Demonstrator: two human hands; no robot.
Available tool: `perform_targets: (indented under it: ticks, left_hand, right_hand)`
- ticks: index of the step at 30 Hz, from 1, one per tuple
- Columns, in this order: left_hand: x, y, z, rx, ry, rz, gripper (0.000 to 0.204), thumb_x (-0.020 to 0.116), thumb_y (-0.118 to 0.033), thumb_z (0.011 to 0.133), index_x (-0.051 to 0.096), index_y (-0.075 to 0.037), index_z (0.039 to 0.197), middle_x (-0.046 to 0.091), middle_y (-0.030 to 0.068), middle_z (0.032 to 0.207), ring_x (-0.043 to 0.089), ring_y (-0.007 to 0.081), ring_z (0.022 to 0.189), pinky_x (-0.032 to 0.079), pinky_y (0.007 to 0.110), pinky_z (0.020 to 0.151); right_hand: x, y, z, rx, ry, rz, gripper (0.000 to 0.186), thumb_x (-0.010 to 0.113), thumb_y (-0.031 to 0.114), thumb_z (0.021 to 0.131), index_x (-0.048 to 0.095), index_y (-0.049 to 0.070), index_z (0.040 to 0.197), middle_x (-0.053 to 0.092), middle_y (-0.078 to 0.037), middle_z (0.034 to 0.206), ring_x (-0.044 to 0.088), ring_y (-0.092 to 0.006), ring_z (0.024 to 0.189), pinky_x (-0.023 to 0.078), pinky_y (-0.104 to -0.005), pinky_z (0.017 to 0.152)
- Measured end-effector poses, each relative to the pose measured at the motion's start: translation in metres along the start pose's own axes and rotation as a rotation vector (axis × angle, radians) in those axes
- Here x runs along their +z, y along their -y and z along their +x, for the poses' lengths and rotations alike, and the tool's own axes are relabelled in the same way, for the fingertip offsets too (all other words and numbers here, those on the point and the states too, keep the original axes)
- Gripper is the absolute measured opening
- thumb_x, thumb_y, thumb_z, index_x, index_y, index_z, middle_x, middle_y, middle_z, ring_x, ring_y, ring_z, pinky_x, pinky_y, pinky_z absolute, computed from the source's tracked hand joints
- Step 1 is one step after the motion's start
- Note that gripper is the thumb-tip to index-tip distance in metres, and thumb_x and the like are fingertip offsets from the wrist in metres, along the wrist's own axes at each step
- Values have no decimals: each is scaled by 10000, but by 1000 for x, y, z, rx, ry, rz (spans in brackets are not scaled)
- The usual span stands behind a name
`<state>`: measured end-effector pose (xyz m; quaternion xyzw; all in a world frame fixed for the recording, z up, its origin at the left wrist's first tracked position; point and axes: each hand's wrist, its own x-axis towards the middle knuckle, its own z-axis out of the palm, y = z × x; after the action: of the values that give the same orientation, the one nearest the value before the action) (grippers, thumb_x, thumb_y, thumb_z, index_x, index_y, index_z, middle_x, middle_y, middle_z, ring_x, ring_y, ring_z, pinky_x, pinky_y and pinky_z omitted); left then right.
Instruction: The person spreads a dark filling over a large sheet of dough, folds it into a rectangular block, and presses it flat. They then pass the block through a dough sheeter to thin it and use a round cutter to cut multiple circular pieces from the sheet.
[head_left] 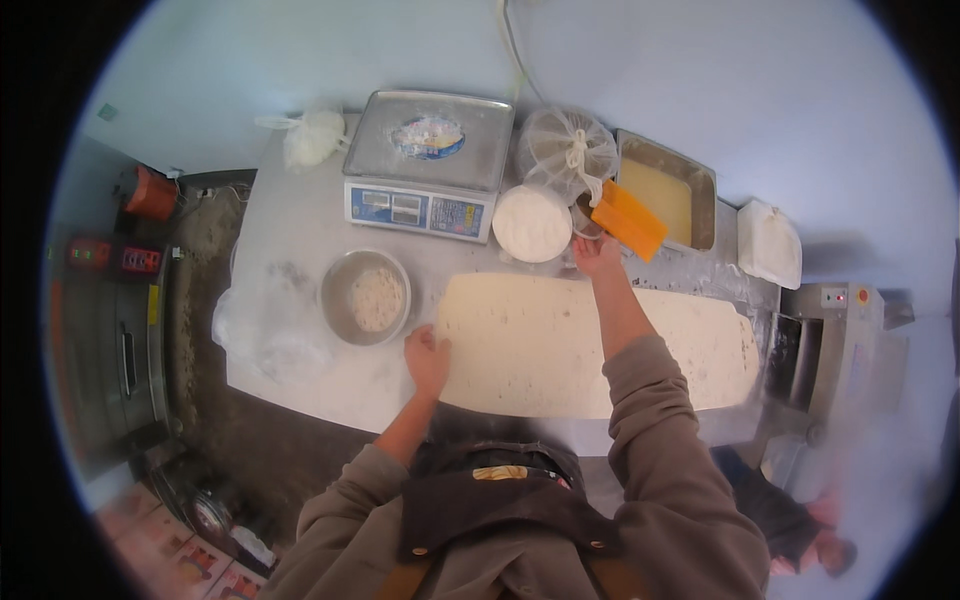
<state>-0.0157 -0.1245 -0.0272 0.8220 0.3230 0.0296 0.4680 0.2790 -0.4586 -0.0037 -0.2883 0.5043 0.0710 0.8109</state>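
A long flat sheet of pale dough [560, 345] with dark specks lies across the table in front of me. My left hand [428, 360] rests by its left end, fingers curled; whether they pinch the dough's edge is hidden. My right arm reaches over the sheet, and my right hand [597, 255] closes on the near side of a small round cup [587, 222]. Beside that cup leans a flat orange rectangular piece [629, 220]. Left of the cup stands a round container heaped with white powder [532, 223]. A metal bowl [398, 282] holds a pale, lumpy mixture.
A scale [417, 210] stands at the back, near a tied clear bag [568, 150] and a metal pan of yellowish contents [708, 205]. A white tub [770, 245] and a machine [830, 340] are at the right. Crumpled plastic [262, 325] lies left. Another person [780, 515] is at lower right.
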Motion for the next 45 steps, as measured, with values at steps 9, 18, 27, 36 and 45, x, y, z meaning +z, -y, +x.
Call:
perform_targets:
  ticks: [9,18,27,36,45]
  left_hand:
    - [56,-82,-22,397,115,-66,495,853,-135,836,689,-18,1288,707,161,1213,692,308,1091,560,435,956]
    - [149,-148,71,-315,430,-672,537,662,-230,1079,472,-39,1543,655,160,1344,703,276,1139,600,401,980]
    - [154,-187,80,-427,383,-922,656,646,-321,1077,403,2,1593,535,180,1548,610,372,1341,519,478,1154]
    - [153,-167,91,-397,436,-897,598,582,-334,1117,442,2,1592,595,175,1524,608,352,1365,508,473,1157]
    - [67,-162,-58,867,19,301,729,751,-103,917,502,-58,1601,601,207,1518,670,399,1280,491,530,1162]
  right_hand:
    - [-20,-28,8,53,140,372,292,452,312,1187,610,104,1317,641,-76,1358,616,-256,1254,513,-454,1108]
    - [-48,-29,-25,45,306,527,395,345,243,1212,457,53,1539,541,-147,1585,514,-335,1493,430,-568,1280]
    - [-93,-23,-42,-31,301,588,407,350,232,1217,443,31,1558,538,-148,1598,517,-341,1496,423,-575,1297]
    - [-136,-25,-72,-27,349,629,424,370,218,1214,439,10,1576,499,-169,1650,479,-346,1540,357,-562,1342]
    - [-214,-20,-173,25,395,335,345,460,171,1187,549,17,1483,606,-147,1545,538,-306,1481,414,-513,1312]
